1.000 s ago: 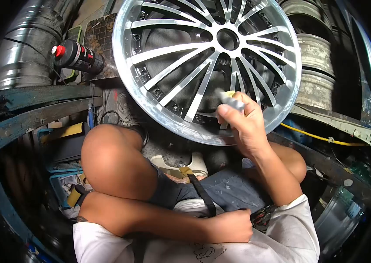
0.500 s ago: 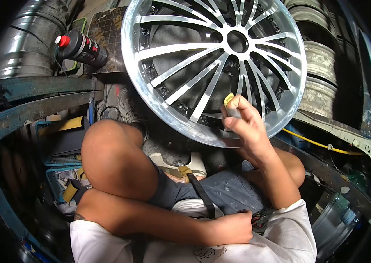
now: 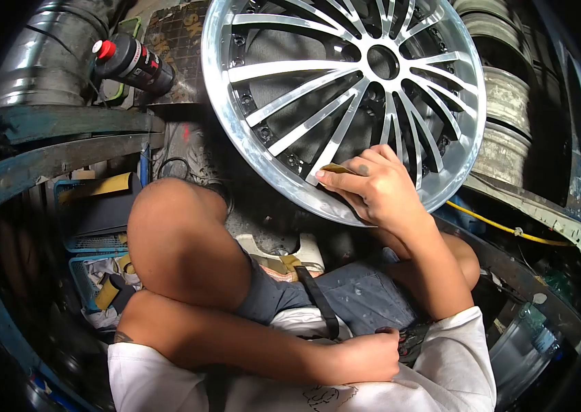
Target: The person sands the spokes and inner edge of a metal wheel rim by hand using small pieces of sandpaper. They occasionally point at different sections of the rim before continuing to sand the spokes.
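A multi-spoke alloy wheel with polished silver spokes and a wide bright rim stands tilted in front of my knees. My right hand is over the lower part of its rim, fingers closed on a folded piece of sandpaper. The yellow-brown sheet shows at the fingertips, near a spoke's outer end; contact with the metal is hard to make out. My left hand rests closed against my lap, its fingers curled and mostly hidden, so what it holds, if anything, does not show.
A dark bottle with a red cap lies tilted at upper left by a worn board. Blue baskets hold sandpaper sheets and rags. Metal rims are stacked on the right, above a yellow hose.
My right hand has turned over and lowered the sandpaper toward the wheel's rim, a little left. The wheel sits slightly further right in view. The left hand stays on my lap.
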Demonstrator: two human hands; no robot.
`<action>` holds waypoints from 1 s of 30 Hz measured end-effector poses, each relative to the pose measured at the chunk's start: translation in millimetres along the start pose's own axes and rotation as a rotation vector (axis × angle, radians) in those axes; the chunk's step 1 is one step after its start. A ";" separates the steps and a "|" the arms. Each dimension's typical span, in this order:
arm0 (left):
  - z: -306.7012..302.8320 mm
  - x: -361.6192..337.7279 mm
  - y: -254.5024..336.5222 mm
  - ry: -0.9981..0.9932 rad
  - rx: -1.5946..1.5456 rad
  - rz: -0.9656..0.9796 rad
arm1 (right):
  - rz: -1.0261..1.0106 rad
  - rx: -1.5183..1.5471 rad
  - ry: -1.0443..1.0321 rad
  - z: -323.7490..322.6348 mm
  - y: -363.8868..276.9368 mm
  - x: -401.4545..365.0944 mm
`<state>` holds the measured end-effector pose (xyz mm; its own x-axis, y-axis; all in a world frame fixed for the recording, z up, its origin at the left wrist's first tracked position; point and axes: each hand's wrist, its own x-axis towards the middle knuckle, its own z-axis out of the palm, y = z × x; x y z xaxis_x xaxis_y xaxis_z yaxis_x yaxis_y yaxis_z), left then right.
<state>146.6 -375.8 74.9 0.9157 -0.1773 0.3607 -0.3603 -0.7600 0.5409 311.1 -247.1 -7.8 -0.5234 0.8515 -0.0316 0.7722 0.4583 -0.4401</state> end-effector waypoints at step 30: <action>8.5 6.6 4.6 -0.083 0.005 0.020 | -0.095 -0.140 -0.009 4.7 1.8 0.9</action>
<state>152.5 -385.7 73.4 0.9200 -0.2436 0.3069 -0.3778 -0.7592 0.5300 310.3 -246.7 -12.8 -0.5994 0.8005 -0.0037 0.7612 0.5685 -0.3120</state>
